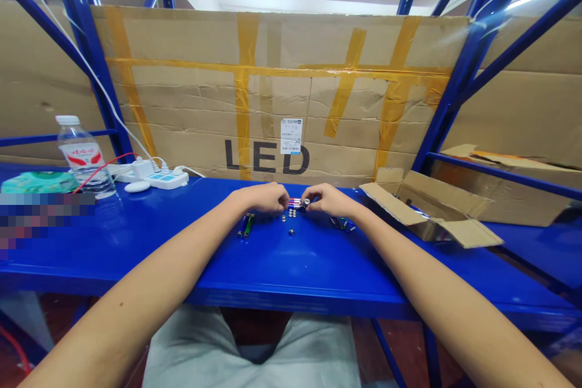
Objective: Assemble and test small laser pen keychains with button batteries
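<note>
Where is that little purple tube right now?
In the head view, the purple tube is mid-table, pinched between the left hand and right hand, just beyond small silver parts lying on the blue table.

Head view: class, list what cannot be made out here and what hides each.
All head view.
- small cylinder between left hand and right hand: fingertips cover its ends, too small to identify.
- silver bits on the blue bench: too small to name.
- pixelated patch, left: blurs whatever lies there.
- white label on the cardboard: print too small.
- open carton: flaps hide its inside.
</note>
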Demonstrator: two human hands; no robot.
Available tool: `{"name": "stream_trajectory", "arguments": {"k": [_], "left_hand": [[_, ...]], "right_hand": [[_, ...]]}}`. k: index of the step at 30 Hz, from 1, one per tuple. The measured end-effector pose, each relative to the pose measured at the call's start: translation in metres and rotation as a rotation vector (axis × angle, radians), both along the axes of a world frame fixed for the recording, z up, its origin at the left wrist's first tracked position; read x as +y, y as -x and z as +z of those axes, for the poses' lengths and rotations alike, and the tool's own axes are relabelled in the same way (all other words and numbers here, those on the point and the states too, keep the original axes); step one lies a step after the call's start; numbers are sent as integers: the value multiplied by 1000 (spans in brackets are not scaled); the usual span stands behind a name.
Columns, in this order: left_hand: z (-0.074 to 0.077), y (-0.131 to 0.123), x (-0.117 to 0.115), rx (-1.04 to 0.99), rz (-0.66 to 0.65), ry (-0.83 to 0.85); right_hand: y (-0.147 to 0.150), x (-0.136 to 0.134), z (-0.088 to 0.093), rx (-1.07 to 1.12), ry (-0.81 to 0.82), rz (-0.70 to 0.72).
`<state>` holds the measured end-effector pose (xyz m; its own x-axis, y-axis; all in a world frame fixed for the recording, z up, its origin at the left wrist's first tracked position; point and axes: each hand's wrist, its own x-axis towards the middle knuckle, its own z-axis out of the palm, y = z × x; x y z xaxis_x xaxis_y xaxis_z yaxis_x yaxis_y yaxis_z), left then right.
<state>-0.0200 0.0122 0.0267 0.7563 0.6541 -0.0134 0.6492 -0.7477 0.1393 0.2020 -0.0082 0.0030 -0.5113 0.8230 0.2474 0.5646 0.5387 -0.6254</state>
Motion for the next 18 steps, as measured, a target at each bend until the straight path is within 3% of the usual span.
{"name": "stream_trajectory", "arguments": {"k": [8,18], "left_hand": [[-5,-5,-1,102,-25,15],[-4,-12,-10,92,2,-12]], "right_hand": [[2,-2,-2,-18,51,49],[8,-11,5,-67,81,28]]}}
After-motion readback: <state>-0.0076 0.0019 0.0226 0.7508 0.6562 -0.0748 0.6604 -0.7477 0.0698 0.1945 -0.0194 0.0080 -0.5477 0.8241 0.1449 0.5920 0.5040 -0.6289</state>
